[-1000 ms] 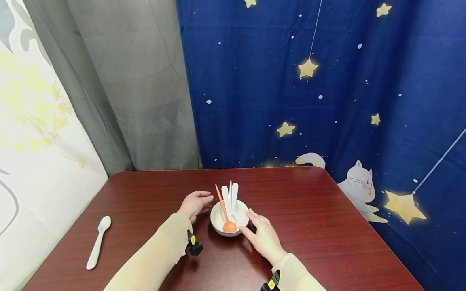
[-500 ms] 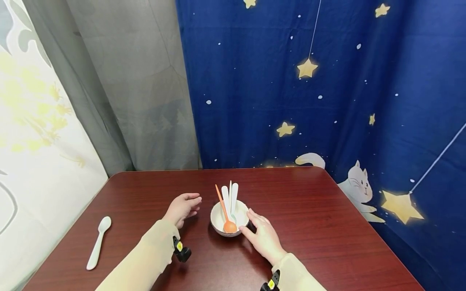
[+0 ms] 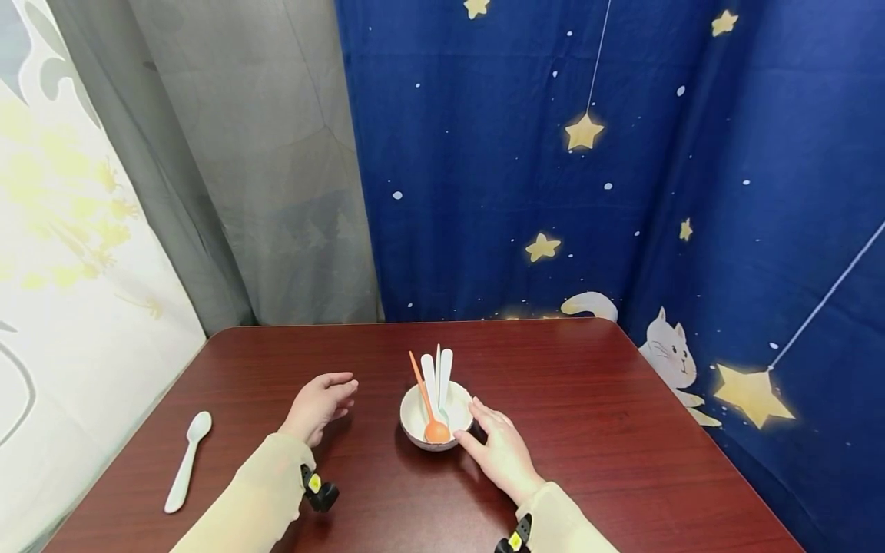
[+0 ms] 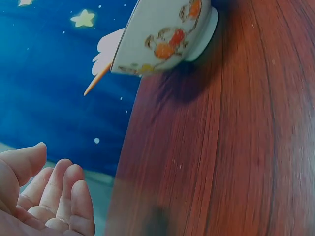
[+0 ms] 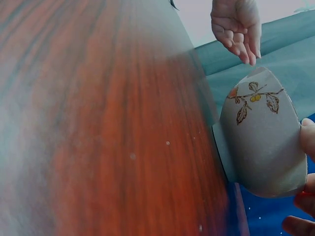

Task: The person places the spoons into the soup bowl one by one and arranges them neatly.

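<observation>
A white bowl with a painted fruit-and-leaf pattern outside stands mid-table. An orange spoon and several white utensils lean in it, their handles rising past the far rim; the white ones' lower ends are partly hidden. My right hand holds the bowl by its right side, thumb toward the front and fingers farther back along the rim. To the bowl's left, apart from it, my left hand hovers over the table with loosely bent fingers and nothing in them. The left wrist view shows its palm and fingers.
A white spoon lies alone at the table's left, its head pointing away from me. The dark red wooden table ends before a grey curtain and a blue star-printed curtain. Each wrist wears a small black camera.
My left hand has moved away from the bowl, leftward and slightly toward me. My right hand, the bowl and its utensils stay where they were.
</observation>
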A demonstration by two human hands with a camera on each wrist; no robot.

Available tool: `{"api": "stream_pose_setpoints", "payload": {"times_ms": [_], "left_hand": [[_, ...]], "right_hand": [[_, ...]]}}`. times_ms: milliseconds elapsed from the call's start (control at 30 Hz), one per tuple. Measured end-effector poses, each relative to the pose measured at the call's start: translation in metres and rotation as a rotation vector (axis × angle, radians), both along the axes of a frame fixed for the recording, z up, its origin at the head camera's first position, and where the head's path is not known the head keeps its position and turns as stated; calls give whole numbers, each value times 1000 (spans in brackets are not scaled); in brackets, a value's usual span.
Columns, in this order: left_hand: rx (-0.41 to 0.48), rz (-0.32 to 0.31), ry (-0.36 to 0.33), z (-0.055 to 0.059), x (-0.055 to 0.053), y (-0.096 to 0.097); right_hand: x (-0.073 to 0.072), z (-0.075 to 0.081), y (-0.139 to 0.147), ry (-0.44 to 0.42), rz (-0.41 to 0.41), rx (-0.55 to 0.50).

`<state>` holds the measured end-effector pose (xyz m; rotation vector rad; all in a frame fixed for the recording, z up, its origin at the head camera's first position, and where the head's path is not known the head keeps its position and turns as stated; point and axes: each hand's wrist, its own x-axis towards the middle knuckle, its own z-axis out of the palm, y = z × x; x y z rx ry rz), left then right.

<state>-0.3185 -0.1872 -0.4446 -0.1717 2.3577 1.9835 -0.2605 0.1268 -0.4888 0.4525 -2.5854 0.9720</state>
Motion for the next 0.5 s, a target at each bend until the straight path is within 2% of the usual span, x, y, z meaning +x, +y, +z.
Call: {"api": "stream_pose_setpoints", "payload": {"times_ms": [200,500], "left_hand": [[-17,18,7,4,7,-20],[-77,32,-6,2,19,-47]], "right_hand": [[-1,0,0,0,0,-4],[-1,1,0,0,3,-7]]}}
